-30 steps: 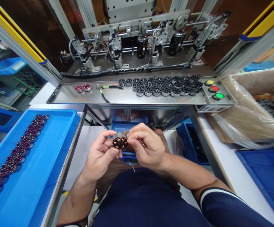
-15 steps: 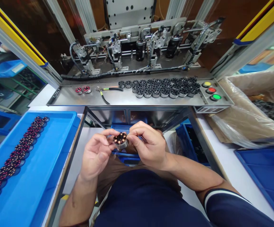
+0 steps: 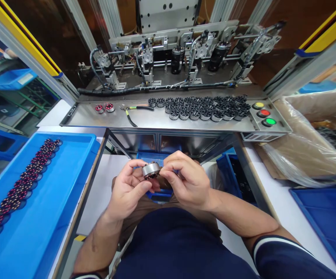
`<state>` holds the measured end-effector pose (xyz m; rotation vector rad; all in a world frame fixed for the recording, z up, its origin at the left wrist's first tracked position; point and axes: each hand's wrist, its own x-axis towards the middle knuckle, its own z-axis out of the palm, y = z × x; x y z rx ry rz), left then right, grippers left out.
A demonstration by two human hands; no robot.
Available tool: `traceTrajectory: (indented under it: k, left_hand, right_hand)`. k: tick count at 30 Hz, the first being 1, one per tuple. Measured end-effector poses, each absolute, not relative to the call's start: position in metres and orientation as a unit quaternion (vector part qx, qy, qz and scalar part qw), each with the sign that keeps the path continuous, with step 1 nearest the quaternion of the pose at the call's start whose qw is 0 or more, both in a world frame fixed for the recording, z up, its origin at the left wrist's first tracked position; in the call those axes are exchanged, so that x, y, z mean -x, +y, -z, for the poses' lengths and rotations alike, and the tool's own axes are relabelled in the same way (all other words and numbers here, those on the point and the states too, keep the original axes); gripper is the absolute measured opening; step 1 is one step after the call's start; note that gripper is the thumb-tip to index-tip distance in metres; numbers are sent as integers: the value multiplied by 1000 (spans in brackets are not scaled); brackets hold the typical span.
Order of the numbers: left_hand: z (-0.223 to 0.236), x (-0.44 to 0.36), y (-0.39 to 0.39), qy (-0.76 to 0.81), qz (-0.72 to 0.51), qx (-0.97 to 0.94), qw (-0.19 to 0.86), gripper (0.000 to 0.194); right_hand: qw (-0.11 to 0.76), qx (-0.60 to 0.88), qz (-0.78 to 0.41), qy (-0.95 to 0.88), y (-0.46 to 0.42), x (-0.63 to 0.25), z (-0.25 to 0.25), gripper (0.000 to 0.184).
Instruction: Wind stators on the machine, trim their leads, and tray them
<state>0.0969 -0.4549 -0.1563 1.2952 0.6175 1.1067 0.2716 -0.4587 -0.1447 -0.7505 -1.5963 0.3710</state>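
In front of my lap I hold a motor stator (image 3: 151, 169), a short silver ring with dark toothed ends. It is tipped on its side, so the metal rim faces me. The fingers and thumb of my left hand (image 3: 131, 186) grip it from the left. At its right edge, the thumb and forefinger of my right hand (image 3: 187, 180) are pinched together; whether a fine wire lies between them is too small to tell. On the metal ledge beyond lie two red-wound stators (image 3: 109, 107), cutting pliers (image 3: 130, 112) with green-and-black handles, and rows of black-and-silver stators (image 3: 195, 114).
A machine fixture (image 3: 147, 58) stands behind the ledge. Yellow, red and green buttons (image 3: 269, 121) sit at its right end. At left, a blue tray (image 3: 48, 201) carries a long row of wound stators. A plastic-lined carton (image 3: 295, 155) and a blue bin (image 3: 324, 221) are at right.
The stator has been turned over in my fingers: its copper-wound face was toward me, and now its silver side is. Both hands have shifted slightly right in the view.
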Motion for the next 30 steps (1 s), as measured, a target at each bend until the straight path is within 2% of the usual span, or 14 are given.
traceTrajectory:
  k: [3,6,9,14,21,30]
  left_hand:
    - [163,-98,-455,292,-542,-626,478,36]
    - [172,-96,-453,298,-568,-706,300,44]
    - [176,-93,-452,284,-560,-748,217,55]
    - [175,-92,-453,298,-550,-750,216,53]
    - [174,-88,-455,300,-541,-755,218,46]
    - [175,-87,-456,262,-557,-745,257,50]
  right_hand:
    - [650,353,-253,-623,-462,-263,148,14]
    - [645,363,-418,-527,-465,-257,153,23]
    - [605,359,-560,-438,-466,-255,158,35]
    - [583,359,-625,-375,-465,-254,162,43]
    - [588,344,-630,-374,-465,-252,163,42]
    - [593,345,-614,-391,-466,-253,162,39]
